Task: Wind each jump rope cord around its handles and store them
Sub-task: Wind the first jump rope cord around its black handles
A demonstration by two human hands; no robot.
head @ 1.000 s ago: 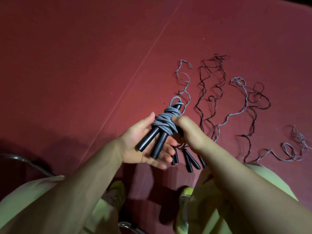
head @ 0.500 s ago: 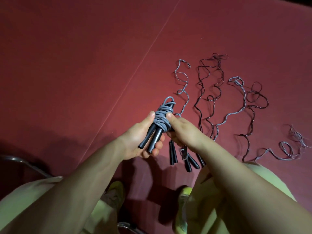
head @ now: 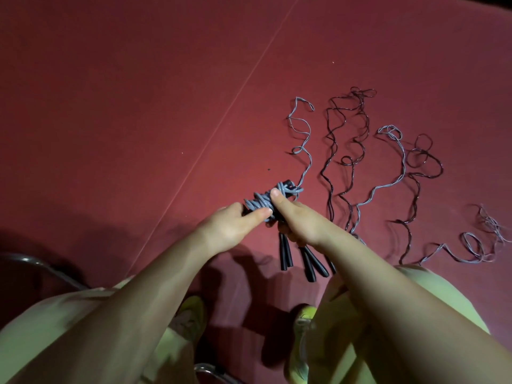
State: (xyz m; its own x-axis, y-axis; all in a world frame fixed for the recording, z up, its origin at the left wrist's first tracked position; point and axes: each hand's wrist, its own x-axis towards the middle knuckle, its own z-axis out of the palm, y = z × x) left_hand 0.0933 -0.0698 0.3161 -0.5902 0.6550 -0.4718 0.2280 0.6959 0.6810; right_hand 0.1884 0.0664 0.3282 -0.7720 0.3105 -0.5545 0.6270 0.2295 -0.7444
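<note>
Dark red matted floor (head: 138, 106), one pale seam running across it diagonally; a person sits above it, knees in pale green trousers.

Item in hand — grey cord wound in a thick bundle around a pair of black handles (head: 267, 202), held just above the floor. Left hand (head: 235, 228) grips the near end, thumb laid along the coils; right hand (head: 302, 225) pinches the far end, thumb pressing the last turns. Winding looks complete or nearly so, though whether the tail is tucked cannot be told.

Items outstanding — thin loose cords, some grey (head: 302, 139), some dark (head: 346, 139), sprawled unwound to the right; their black tapered handles (head: 310, 264) lie beneath the right wrist. Roughly four ropes remain, by my count. No storage place in view.
</note>
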